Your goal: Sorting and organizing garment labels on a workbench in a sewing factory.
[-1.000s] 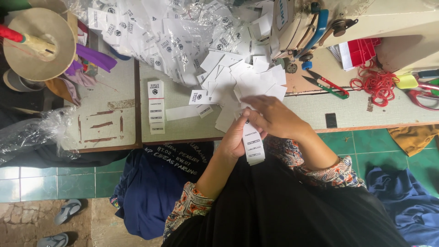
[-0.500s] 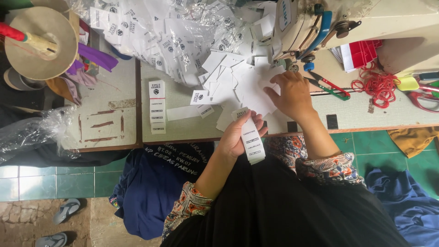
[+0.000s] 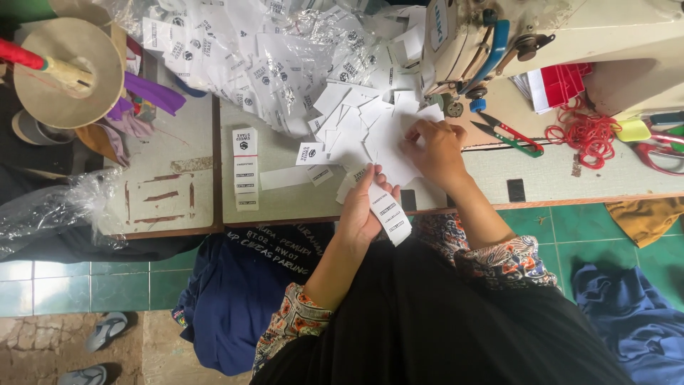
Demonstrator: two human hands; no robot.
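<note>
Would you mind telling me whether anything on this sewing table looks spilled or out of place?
Yes: white labels spill loosely from a torn clear bag across the table, and dark garments lie heaped on the floor.

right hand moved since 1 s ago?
Yes. The right hand left the label stack held in the left hand and went up the table toward the sewing machine, onto the loose white labels.
</note>
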